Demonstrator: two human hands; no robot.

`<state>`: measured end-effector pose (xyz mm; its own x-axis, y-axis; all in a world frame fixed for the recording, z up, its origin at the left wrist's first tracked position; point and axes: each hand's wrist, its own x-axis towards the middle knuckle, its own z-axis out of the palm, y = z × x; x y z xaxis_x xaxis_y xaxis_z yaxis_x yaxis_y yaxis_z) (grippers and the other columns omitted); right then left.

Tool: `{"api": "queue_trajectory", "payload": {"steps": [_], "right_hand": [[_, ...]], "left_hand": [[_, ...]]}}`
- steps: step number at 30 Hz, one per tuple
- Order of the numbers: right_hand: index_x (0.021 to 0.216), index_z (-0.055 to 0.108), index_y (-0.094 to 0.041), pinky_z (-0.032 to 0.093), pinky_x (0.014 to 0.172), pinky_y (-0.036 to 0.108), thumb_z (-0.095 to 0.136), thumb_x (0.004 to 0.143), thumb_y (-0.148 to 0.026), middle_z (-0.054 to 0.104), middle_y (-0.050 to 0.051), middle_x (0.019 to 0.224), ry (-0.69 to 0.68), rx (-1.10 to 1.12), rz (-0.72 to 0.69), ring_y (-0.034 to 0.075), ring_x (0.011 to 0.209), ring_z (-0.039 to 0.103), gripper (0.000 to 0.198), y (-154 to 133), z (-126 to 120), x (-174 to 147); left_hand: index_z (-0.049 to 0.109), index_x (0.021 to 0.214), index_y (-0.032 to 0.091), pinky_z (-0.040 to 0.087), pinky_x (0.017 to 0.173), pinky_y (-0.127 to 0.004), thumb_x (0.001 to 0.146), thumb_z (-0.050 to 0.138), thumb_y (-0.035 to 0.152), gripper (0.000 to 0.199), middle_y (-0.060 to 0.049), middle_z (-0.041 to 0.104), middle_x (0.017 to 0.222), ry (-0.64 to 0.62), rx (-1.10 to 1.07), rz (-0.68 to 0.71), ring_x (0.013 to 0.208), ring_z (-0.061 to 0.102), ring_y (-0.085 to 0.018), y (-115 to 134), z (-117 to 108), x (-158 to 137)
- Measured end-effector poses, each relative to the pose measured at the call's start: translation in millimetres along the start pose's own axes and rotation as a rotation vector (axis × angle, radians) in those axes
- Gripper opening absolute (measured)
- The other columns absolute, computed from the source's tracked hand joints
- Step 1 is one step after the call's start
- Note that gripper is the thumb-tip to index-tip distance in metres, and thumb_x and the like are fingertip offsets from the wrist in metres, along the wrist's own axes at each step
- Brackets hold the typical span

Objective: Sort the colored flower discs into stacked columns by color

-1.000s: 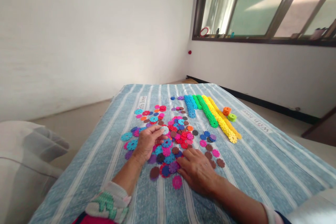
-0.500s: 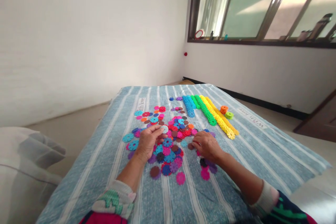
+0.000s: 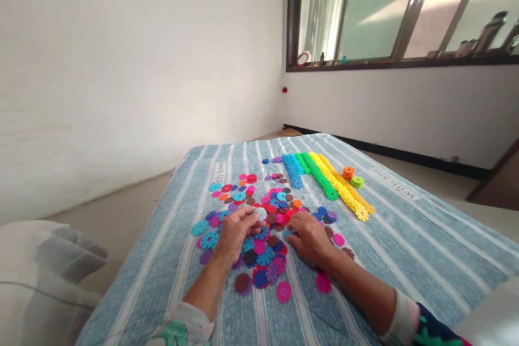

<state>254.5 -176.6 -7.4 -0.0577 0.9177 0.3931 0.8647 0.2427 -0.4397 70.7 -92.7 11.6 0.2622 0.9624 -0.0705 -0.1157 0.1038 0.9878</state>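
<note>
My left hand [image 3: 234,233] pinches a whitish notched plastic snowflake disc [image 3: 260,214] between thumb and fingers, just above a scattered heap of such discs [image 3: 265,255]. The heap mixes blue, pink, red, purple, brown and black pieces, many overlapping. On the right side of the heap, my right hand [image 3: 311,238] is low over the cloth with its fingers curled. Its thumb and fingertips close on the edge of a light blue snowflake disc [image 3: 286,233], which they partly cover. Pink and brown discs [image 3: 324,282] lie around and below this hand.
Overlapping rows of blue [image 3: 292,172], green [image 3: 320,175] and yellow discs [image 3: 340,187] stretch along the far right. Near them stand small orange [image 3: 348,173] and lime stacks [image 3: 357,181]. A striped blue cloth [image 3: 162,275] covers the table. White draped furniture [image 3: 44,270] is at the left.
My right hand has shifted left and inward, onto the light blue disc. My left hand still holds the whitish disc. The whole view has tilted slightly upward.
</note>
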Motion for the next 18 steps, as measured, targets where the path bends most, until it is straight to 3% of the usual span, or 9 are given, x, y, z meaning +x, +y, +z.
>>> {"api": "queue_trajectory", "payload": {"steps": [3,8,12,18], "right_hand": [[0.068,0.064,-0.018,0.040,0.068,0.025,0.058,0.072,-0.011,0.064,0.000,0.071,0.020,0.241,0.112,0.015,0.071,0.057,0.010,-0.5,-1.8,4.6],[0.064,0.061,-0.018,0.033,0.043,0.022,0.059,0.071,-0.028,0.051,-0.005,0.050,0.009,0.747,0.389,0.009,0.042,0.046,0.012,-1.8,-4.4,18.6],[0.067,0.064,-0.018,0.033,0.038,0.020,0.064,0.064,-0.033,0.060,-0.003,0.053,-0.016,1.007,0.486,0.009,0.042,0.049,0.016,-2.5,-7.7,24.3],[0.069,0.063,-0.017,0.031,0.036,0.019,0.069,0.059,-0.037,0.068,0.001,0.059,-0.067,1.169,0.585,0.013,0.047,0.057,0.023,-2.5,-5.5,25.5]], "left_hand": [[0.067,0.085,0.013,0.053,0.055,-0.022,0.063,0.075,0.028,0.028,-0.003,0.072,0.072,-0.027,0.039,0.013,0.065,0.069,-0.017,0.5,2.4,-3.2],[0.067,0.088,0.013,0.052,0.059,-0.022,0.067,0.073,0.030,0.027,-0.006,0.074,0.081,-0.118,0.093,0.021,0.069,0.069,-0.017,1.9,4.4,-6.7],[0.068,0.088,0.013,0.053,0.060,-0.023,0.068,0.073,0.031,0.028,-0.006,0.074,0.080,-0.123,0.113,0.012,0.069,0.070,-0.017,2.6,7.5,-9.0],[0.068,0.088,0.012,0.052,0.060,-0.025,0.064,0.075,0.029,0.030,-0.005,0.074,0.075,-0.083,0.111,0.000,0.066,0.069,-0.018,3.2,14.7,-13.5]]}}
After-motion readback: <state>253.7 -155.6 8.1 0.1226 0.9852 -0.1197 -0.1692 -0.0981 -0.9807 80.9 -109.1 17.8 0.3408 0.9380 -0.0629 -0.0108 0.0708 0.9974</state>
